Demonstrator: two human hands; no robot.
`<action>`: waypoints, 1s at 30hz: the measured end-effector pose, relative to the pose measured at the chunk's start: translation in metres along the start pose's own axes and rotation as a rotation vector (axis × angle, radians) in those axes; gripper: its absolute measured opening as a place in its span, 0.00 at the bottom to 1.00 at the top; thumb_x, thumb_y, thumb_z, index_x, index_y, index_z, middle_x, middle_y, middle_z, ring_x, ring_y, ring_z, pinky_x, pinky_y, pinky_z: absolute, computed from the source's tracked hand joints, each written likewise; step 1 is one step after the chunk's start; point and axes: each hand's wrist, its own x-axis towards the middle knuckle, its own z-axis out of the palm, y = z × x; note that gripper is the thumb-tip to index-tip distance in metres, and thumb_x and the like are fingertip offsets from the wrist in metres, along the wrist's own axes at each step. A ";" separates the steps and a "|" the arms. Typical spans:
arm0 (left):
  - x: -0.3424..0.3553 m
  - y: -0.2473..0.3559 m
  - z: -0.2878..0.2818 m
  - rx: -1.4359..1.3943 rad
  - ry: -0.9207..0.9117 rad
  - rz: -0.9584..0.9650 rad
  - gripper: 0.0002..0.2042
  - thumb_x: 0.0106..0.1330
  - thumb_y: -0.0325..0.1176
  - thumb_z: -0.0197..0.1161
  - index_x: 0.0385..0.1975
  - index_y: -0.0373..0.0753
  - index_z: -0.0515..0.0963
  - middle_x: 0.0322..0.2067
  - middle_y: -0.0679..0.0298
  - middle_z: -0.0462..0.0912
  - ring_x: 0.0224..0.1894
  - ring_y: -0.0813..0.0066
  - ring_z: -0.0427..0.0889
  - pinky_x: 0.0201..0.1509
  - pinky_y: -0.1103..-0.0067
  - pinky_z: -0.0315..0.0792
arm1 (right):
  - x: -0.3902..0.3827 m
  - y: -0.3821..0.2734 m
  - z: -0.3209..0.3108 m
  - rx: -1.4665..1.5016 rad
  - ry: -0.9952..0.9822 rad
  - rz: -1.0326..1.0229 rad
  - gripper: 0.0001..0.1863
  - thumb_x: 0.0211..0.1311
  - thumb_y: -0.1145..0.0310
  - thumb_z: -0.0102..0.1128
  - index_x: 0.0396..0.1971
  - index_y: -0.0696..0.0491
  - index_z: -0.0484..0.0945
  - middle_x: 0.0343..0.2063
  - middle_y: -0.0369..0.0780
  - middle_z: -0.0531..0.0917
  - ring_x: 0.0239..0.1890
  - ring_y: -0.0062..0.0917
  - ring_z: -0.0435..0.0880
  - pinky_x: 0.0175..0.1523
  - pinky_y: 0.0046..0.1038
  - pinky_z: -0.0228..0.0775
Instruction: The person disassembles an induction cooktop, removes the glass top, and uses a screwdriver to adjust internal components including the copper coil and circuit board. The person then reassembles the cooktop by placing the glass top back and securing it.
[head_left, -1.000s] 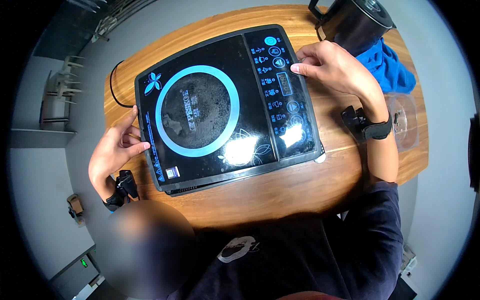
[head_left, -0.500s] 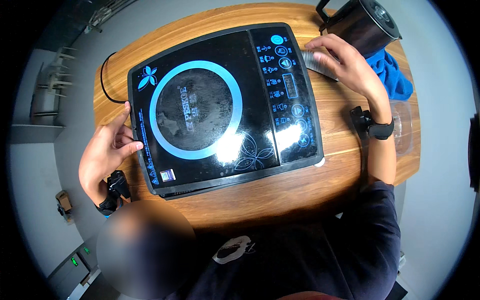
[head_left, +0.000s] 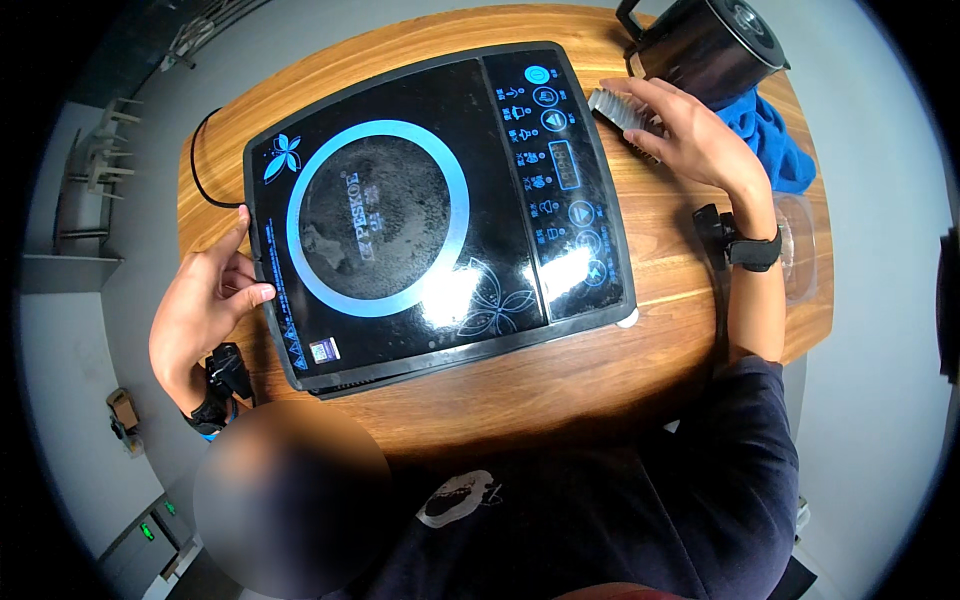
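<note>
A black induction cooker [head_left: 500, 180], with a blue ring and a touch panel down its right side, lies on the wooden table. My left hand [head_left: 240, 260] grips its left edge, thumb on the rim. Beside the cooker's upper right edge, my right hand [head_left: 675, 125] has its fingers curled over a grey, ridged object [head_left: 612, 108], possibly a brush; its far end is hidden under the hand. A black kettle [head_left: 705, 45] and a bunched blue cloth [head_left: 775, 150] sit just beyond that hand.
A clear plastic container [head_left: 800, 270] lies at the table's [head_left: 470, 405] right, partly behind my forearm. A black cord [head_left: 200, 170] loops along the left of the cooker. Pale stools [head_left: 110, 150] stand on the floor at the far left, and a small cardboard box [head_left: 122, 408] lies lower left.
My right hand has left the cooker's right edge and is now on the grey ridged object. The cooker and my left hand appear shifted slightly leftward in the view.
</note>
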 end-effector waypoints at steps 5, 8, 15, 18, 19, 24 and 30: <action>0.000 -0.001 0.000 0.005 0.002 0.007 0.48 0.67 0.23 0.81 0.87 0.32 0.62 0.33 0.60 0.86 0.34 0.79 0.83 0.43 0.76 0.81 | 0.001 0.000 0.003 -0.095 -0.043 0.023 0.35 0.67 0.72 0.78 0.75 0.43 0.80 0.60 0.49 0.88 0.60 0.49 0.91 0.66 0.42 0.86; 0.000 0.003 0.000 0.022 0.007 -0.015 0.48 0.67 0.23 0.82 0.86 0.32 0.62 0.33 0.60 0.86 0.33 0.78 0.83 0.42 0.76 0.81 | 0.001 0.004 0.006 -0.107 -0.040 0.015 0.36 0.66 0.72 0.79 0.74 0.42 0.80 0.60 0.47 0.88 0.59 0.48 0.91 0.65 0.42 0.87; 0.000 0.000 0.000 0.008 0.008 0.007 0.48 0.66 0.23 0.82 0.86 0.31 0.63 0.32 0.60 0.85 0.33 0.79 0.83 0.42 0.76 0.81 | 0.000 0.005 0.007 -0.118 -0.016 -0.009 0.34 0.67 0.71 0.79 0.73 0.43 0.81 0.61 0.47 0.87 0.60 0.47 0.90 0.65 0.41 0.86; 0.000 -0.002 0.000 0.020 0.005 0.020 0.48 0.67 0.23 0.82 0.86 0.31 0.62 0.32 0.61 0.85 0.34 0.79 0.83 0.43 0.77 0.81 | 0.001 -0.001 0.007 -0.168 0.043 -0.080 0.26 0.73 0.66 0.76 0.69 0.51 0.84 0.60 0.49 0.88 0.60 0.49 0.89 0.64 0.39 0.86; 0.000 -0.003 0.000 0.023 0.003 0.026 0.48 0.67 0.23 0.82 0.87 0.31 0.61 0.32 0.61 0.84 0.34 0.79 0.83 0.43 0.77 0.81 | 0.003 -0.006 0.004 -0.109 0.055 -0.059 0.24 0.76 0.65 0.74 0.67 0.54 0.85 0.56 0.48 0.89 0.58 0.46 0.91 0.62 0.37 0.86; -0.006 -0.006 -0.004 -0.124 -0.014 -0.026 0.47 0.71 0.23 0.79 0.88 0.32 0.58 0.36 0.64 0.87 0.37 0.79 0.85 0.45 0.77 0.83 | 0.008 -0.045 -0.013 0.522 -0.130 0.184 0.20 0.85 0.60 0.67 0.59 0.63 0.88 0.39 0.43 0.92 0.44 0.27 0.92 0.54 0.30 0.86; 0.009 -0.013 -0.001 -0.205 0.011 0.021 0.37 0.76 0.34 0.79 0.79 0.24 0.68 0.32 0.64 0.88 0.33 0.81 0.86 0.40 0.79 0.83 | 0.001 -0.060 -0.006 0.542 -0.240 0.212 0.25 0.79 0.64 0.76 0.61 0.68 0.82 0.28 0.37 0.87 0.32 0.17 0.85 0.40 0.27 0.79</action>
